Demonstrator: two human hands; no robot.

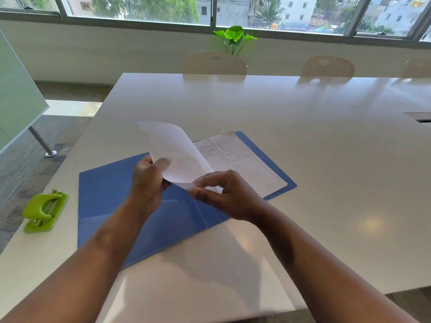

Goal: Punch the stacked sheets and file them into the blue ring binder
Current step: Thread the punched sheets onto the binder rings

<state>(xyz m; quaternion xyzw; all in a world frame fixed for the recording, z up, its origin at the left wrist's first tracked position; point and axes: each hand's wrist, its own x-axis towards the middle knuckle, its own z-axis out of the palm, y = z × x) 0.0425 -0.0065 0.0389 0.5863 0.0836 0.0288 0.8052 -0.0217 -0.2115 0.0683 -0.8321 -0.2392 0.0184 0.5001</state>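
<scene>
A curled sheet [177, 155] is pinched by the left hand [149, 180] and right hand [224, 194] above the open blue binder [130, 197]; filed sheets [245, 164] lie beyond the right hand.

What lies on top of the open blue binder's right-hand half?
On the blue binder lie printed sheets. Both the left hand and right hand hold a curled sheet above them, which covers their inner edge and any rings.

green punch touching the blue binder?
Apart. The head view shows the green punch left of the blue binder, with a strip of bare white table between them.
</scene>
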